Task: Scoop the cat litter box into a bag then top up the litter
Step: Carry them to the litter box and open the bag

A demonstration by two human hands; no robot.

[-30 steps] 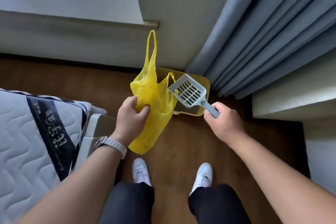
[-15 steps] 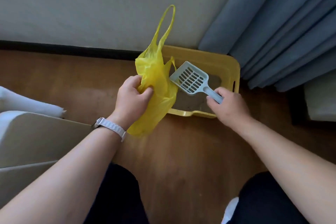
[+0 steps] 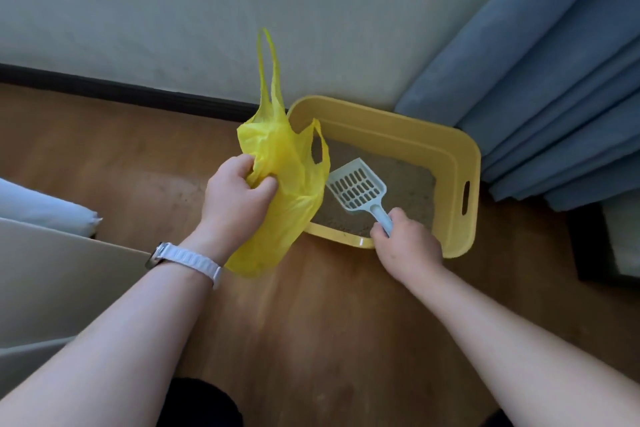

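A yellow litter box [image 3: 453,163] stands on the wooden floor against the wall, with grey-brown litter [image 3: 405,184] inside. My left hand [image 3: 235,198] grips a crumpled yellow plastic bag [image 3: 291,184] just left of the box; one bag handle sticks up. My right hand [image 3: 405,246] grips the handle of a pale blue slotted scoop [image 3: 356,187]. The scoop's blade is held over the litter near the box's front left, and looks empty.
Blue curtains [image 3: 554,80] hang at the right, touching the box's far corner. A dark baseboard [image 3: 104,90] runs along the wall. A pale bed frame [image 3: 52,274] and a pillow edge [image 3: 41,208] lie at the left. A dark object [image 3: 588,253] sits at the right.
The view has dropped closer to the floor and the litter box now fills more of it. The scoop has come down over the litter. My left hand still holds the bag.
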